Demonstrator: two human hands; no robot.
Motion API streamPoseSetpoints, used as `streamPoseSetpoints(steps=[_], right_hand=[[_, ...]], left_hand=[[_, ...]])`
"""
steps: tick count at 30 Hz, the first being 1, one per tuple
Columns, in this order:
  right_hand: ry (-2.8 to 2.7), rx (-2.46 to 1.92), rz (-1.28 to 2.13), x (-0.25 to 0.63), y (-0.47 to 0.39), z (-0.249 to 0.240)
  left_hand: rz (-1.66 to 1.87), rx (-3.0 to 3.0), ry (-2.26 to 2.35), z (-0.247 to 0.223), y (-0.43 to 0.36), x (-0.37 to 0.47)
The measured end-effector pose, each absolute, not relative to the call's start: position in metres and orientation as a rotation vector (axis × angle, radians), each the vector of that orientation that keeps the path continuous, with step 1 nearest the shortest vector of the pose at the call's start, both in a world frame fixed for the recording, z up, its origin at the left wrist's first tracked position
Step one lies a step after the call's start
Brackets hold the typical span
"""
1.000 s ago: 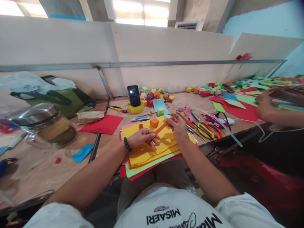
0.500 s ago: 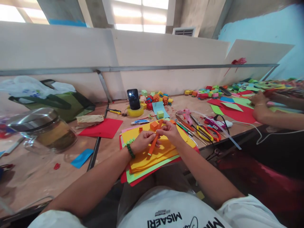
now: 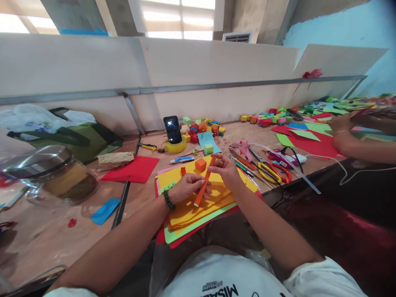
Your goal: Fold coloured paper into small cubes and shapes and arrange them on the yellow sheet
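An orange paper strip (image 3: 202, 193) slants between my two hands, above a stack of yellow paper sheets (image 3: 185, 214). My left hand (image 3: 188, 188) pinches the strip near its middle, with a dark green bead bracelet on the wrist. Higher up, the fingers of my right hand (image 3: 227, 169) grip its upper end. Just behind the strip sits an orange paper cube (image 3: 200, 165). A small orange folded piece (image 3: 183, 170) lies left of that cube. Light green folded paper (image 3: 167, 187) rests by my left wrist. A pale green cube (image 3: 208, 148) stands beyond the stack.
A phone (image 3: 172, 128) leans on a yellow tape roll (image 3: 175, 145). Colored paper cubes (image 3: 202, 128) are heaped behind. To the right lie pliers (image 3: 269, 172) and a pink glue gun (image 3: 243, 148). A glass jar (image 3: 68, 177) stands left. Another person's arm (image 3: 355, 142) reaches in at right.
The view has shifted slightly. My right hand's fingers have opened out a little around the strip's upper end, and both hands still hold the strip at a similar slant.
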State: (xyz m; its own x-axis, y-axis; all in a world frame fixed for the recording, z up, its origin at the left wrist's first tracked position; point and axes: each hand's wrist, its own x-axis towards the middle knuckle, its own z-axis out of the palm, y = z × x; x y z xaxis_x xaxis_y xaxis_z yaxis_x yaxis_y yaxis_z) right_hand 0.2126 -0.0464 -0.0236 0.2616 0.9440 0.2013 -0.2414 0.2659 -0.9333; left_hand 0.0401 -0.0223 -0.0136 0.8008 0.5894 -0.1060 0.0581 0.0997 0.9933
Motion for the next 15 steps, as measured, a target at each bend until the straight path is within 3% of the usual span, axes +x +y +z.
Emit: streamPoseSetpoints(steps=[9,15], right_hand=[[-1.139,-0.961,1.122,0.211,-0.051,-0.021],[-0.884,-0.962,0.803,0.223,-0.041,-0.03]], left_hand=[[0.419,1.403,0.59,-0.016,-0.027,0.043],[0.428,1.399,0.616,-0.015,-0.027,0.042]])
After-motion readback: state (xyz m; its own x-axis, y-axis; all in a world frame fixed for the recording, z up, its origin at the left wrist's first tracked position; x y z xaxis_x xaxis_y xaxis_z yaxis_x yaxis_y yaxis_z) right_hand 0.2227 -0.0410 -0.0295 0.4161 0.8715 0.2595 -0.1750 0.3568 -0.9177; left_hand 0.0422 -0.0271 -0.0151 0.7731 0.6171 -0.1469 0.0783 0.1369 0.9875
